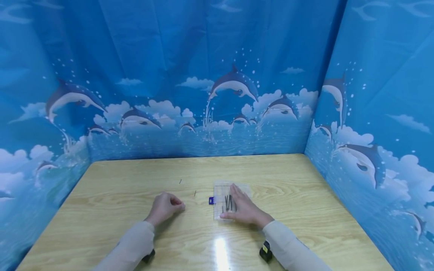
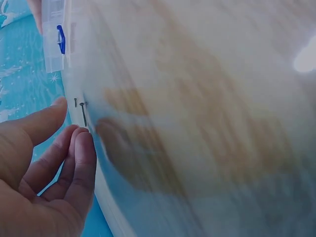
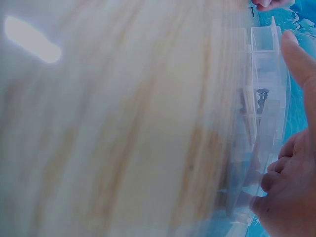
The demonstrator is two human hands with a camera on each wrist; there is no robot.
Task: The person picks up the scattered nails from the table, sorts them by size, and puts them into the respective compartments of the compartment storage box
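A clear plastic compartment box (image 1: pixel 218 188) lies on the table, with several dark screws (image 1: pixel 228 203) inside. Across it spreads my right hand (image 1: pixel 245 209), thumb at the near edge and fingers over the far side, holding it. The right wrist view shows bent fingers against the clear wall (image 3: pixel 266 64). My left hand (image 1: pixel 166 207) is to the left of the box, fingers loosely curved. A gap separates its thumb (image 2: pixel 58 106) from the other fingertips, and I see nothing held there. Just beyond those fingertips lie a longer screw (image 2: pixel 83 114) and a smaller-looking one (image 2: pixel 75 102).
On the box's left side sits a blue latch (image 1: pixel 211 200). The wooden table (image 1: pixel 135 173) meets a blue dolphin-print curtain (image 1: pixel 162 86) at the back and sides. Black wrist devices (image 1: pixel 266 251) hang under both sleeves. Bright glare (image 1: pixel 221 254) marks the table's front.
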